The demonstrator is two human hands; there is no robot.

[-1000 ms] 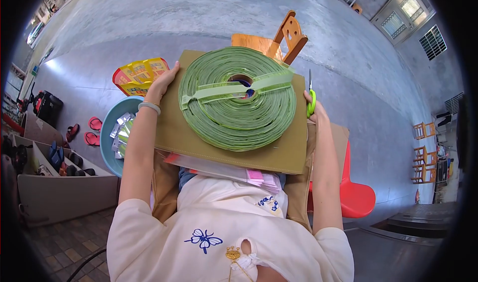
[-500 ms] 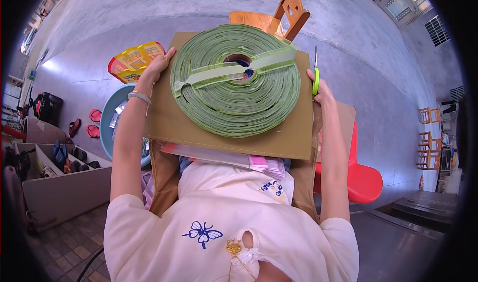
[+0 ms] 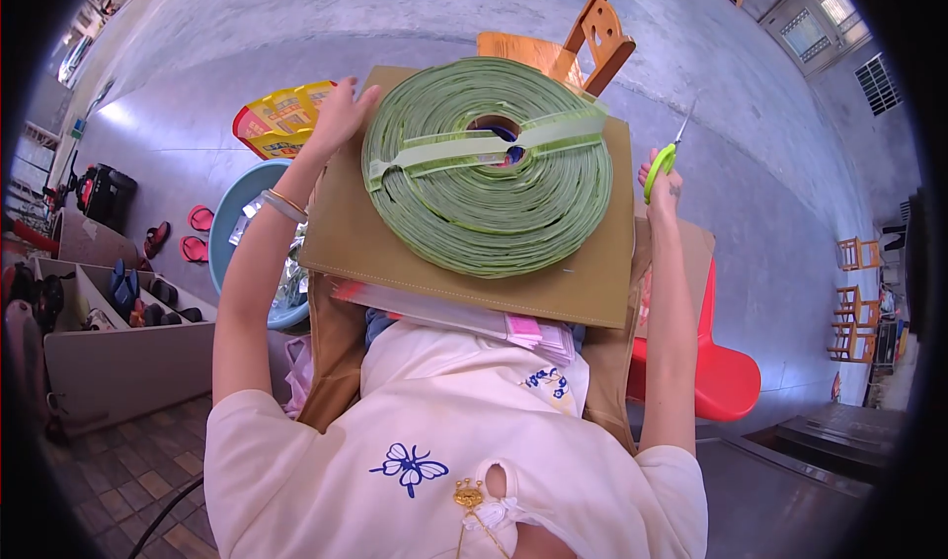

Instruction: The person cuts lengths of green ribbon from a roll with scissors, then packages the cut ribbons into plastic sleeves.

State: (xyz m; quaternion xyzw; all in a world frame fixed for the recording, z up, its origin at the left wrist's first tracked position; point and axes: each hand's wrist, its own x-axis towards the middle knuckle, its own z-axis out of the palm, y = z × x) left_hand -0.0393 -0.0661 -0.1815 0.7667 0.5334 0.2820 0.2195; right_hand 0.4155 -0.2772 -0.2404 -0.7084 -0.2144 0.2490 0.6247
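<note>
A large flat coil of green strapping [image 3: 434, 218], with pale tape across its middle, lies on an olive-brown board [image 3: 578, 297] over my lap. My left hand [image 3: 343, 117] is at the board's upper left edge, fingers apart and nothing in them. Off the right side of the board, my right hand [image 3: 668, 186] grips scissors with lime-green handles [image 3: 659, 170], the blades pointing up and away. Below the board's near edge, a stack of papers and plastic sleeves [image 3: 444, 314] sticks out toward my shirt.
Left of me stand a blue tub [image 3: 219, 225] with shiny packets, a yellow-red bag [image 3: 276, 117] and a shoe rack [image 3: 128, 366]. Red sandals [image 3: 195, 249] lie on the floor. A wooden chair [image 3: 533, 50] stands ahead, a red chair [image 3: 721, 371] to the right.
My left hand has come off the board's edge. My right hand, with the scissors, has moved away from the board to the right, and the blades now tilt outward.
</note>
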